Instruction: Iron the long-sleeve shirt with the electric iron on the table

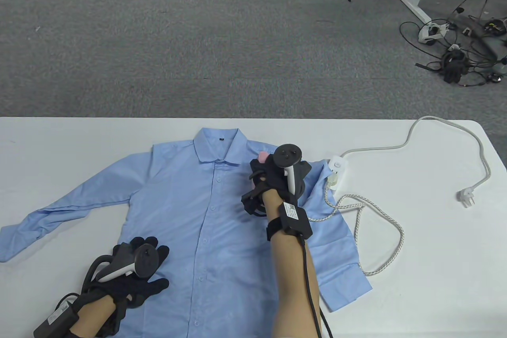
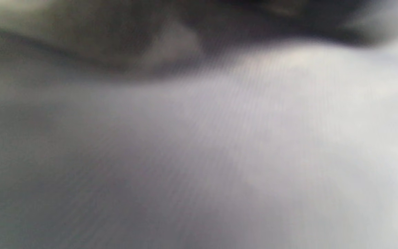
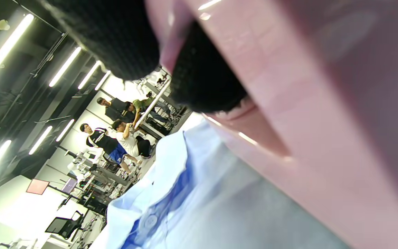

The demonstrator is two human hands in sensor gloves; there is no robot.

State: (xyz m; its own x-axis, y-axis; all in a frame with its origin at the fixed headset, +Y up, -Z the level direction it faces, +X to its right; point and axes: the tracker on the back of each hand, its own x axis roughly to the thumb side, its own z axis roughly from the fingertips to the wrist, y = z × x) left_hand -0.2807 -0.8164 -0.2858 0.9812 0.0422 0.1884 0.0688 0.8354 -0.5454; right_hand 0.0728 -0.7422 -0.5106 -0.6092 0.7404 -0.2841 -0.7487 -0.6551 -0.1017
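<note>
Now right hand (image 1: 277, 179) gripping pink iron (image 3: 323, 103) on blue shirt (image 1: 222, 211), left hand (image 1: 134, 274) spread flat on it.

White label on right wrist box (image 1: 291, 211): print illegible.

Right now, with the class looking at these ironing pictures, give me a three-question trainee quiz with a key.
1. True or false: the left hand rests flat on the shirt.
2. What does the right hand hold? A) a pink iron B) a wall plug C) a collar
3. Fill in: the plug at the end of the white cable lies loose on the ____.

Key: 1 true; 2 A; 3 table.
</note>
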